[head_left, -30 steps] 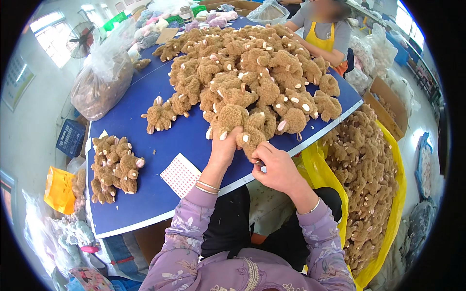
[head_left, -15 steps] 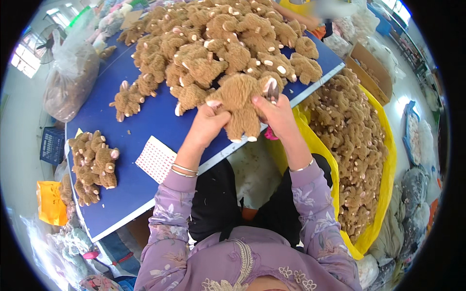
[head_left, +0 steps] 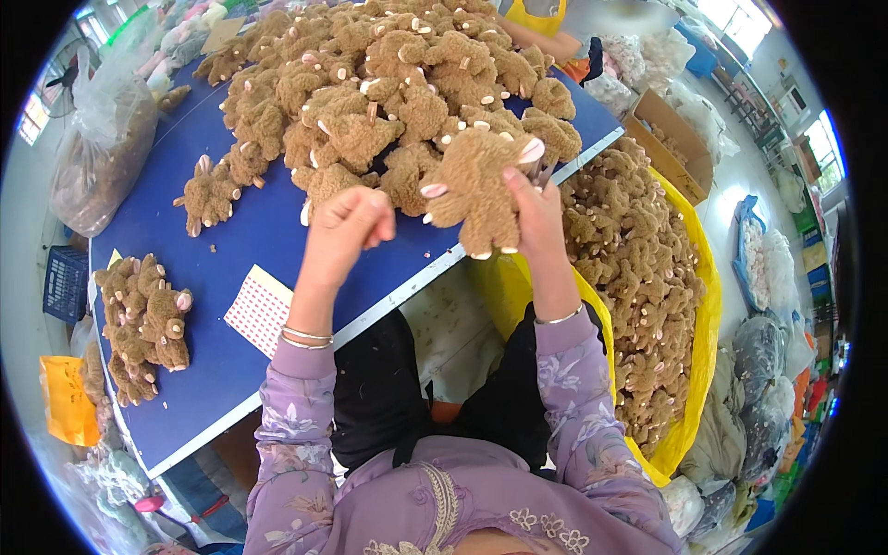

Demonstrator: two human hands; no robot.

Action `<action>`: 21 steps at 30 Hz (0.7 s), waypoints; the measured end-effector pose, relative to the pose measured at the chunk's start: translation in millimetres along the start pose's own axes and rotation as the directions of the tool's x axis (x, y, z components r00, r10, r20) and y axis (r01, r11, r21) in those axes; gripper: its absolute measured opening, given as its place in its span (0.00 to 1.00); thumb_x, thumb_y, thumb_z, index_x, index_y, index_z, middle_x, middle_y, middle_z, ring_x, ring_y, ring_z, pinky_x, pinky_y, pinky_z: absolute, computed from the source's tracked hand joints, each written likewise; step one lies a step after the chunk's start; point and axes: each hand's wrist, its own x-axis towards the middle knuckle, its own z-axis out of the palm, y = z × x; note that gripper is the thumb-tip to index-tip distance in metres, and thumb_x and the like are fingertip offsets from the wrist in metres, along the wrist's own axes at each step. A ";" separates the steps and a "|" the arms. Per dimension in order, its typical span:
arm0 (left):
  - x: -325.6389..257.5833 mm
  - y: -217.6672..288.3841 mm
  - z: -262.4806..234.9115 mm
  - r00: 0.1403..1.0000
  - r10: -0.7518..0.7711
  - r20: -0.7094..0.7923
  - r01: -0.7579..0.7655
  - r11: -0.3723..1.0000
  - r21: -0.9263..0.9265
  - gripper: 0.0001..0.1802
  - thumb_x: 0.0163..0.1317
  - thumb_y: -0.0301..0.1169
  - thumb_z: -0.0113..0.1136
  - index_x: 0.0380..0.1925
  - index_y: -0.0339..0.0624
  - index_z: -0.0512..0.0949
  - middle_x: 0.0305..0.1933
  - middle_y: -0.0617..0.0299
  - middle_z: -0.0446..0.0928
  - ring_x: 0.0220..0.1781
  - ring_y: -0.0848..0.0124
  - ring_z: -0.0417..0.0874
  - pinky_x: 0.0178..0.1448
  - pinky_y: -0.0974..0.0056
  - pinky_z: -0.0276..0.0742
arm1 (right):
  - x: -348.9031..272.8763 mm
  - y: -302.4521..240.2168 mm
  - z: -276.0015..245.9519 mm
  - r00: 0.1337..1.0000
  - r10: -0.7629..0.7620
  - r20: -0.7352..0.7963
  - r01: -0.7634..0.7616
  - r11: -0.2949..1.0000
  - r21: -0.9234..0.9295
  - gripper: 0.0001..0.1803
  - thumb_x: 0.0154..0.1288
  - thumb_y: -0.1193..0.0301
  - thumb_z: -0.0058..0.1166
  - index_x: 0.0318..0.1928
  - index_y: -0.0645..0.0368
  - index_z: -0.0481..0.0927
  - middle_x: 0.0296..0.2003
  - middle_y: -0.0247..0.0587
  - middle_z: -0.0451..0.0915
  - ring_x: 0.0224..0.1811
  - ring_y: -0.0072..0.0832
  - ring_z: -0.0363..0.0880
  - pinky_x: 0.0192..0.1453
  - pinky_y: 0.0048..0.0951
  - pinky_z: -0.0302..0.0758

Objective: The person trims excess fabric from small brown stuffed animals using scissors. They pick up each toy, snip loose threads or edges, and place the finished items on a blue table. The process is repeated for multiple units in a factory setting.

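My right hand (head_left: 532,217) holds a brown plush toy animal (head_left: 476,185) with pink ears up over the near edge of the blue table (head_left: 250,236). My left hand (head_left: 347,227) is closed in a loose fist just left of the toy, fingers pinched together; whether something small is in them I cannot tell. Behind both hands lies a big heap of the same brown plush toys (head_left: 370,92).
A small stack of plush toys (head_left: 143,319) and a red-dotted white sheet (head_left: 259,310) lie at the table's left. A yellow sack full of plush toys (head_left: 638,287) stands on my right. A clear bag (head_left: 102,139) sits far left. Another person in yellow (head_left: 536,18) works across the table.
The plush toy has gone from both hands into my right hand alone. My left hand has let go and pulled back to the left as a fist.
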 end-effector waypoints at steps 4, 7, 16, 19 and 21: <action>2.4 -6.6 24.8 1.000 0.024 0.006 -0.024 0.997 -0.069 0.08 0.65 0.32 0.60 0.32 0.39 0.77 0.26 0.73 0.75 0.25 0.86 0.69 0.29 0.79 0.63 | -8.2 9.3 9.9 0.998 0.045 0.050 -0.044 0.999 -0.011 0.14 0.64 0.72 0.57 0.47 0.68 0.77 0.38 0.38 0.81 0.35 0.21 0.79 0.40 0.24 0.78; 0.5 -8.6 27.9 0.994 0.052 -0.092 -0.056 0.998 -0.042 0.07 0.65 0.30 0.60 0.31 0.38 0.77 0.25 0.74 0.74 0.25 0.87 0.68 0.28 0.78 0.63 | -8.0 13.8 11.0 0.997 0.049 0.062 -0.049 0.999 -0.011 0.14 0.63 0.72 0.59 0.45 0.68 0.78 0.38 0.37 0.81 0.35 0.19 0.79 0.40 0.23 0.77; -8.9 -4.2 38.0 0.984 0.180 -0.010 -0.167 0.933 0.319 0.06 0.56 0.26 0.66 0.32 0.37 0.79 0.29 0.69 0.74 0.28 0.84 0.70 0.32 0.76 0.66 | -14.0 18.6 27.0 0.996 0.035 0.086 -0.032 0.999 -0.041 0.12 0.64 0.71 0.59 0.44 0.66 0.79 0.37 0.35 0.80 0.36 0.18 0.77 0.40 0.23 0.76; -1.7 -8.4 40.7 0.913 0.407 -0.012 -0.361 0.823 0.438 0.12 0.54 0.27 0.67 0.38 0.38 0.77 0.40 0.65 0.74 0.41 0.78 0.74 0.46 0.71 0.70 | -15.5 19.8 32.9 0.995 0.042 0.092 -0.042 0.999 -0.001 0.13 0.65 0.71 0.58 0.46 0.66 0.78 0.39 0.35 0.80 0.38 0.19 0.78 0.42 0.24 0.76; -2.8 -13.4 40.8 0.954 0.301 -0.016 -0.286 0.921 0.266 0.17 0.53 0.27 0.68 0.42 0.39 0.76 0.46 0.62 0.73 0.48 0.73 0.74 0.54 0.68 0.70 | -13.8 24.7 32.7 0.992 0.064 0.105 -0.071 0.995 0.066 0.14 0.65 0.71 0.57 0.47 0.66 0.77 0.40 0.37 0.80 0.39 0.20 0.78 0.44 0.25 0.77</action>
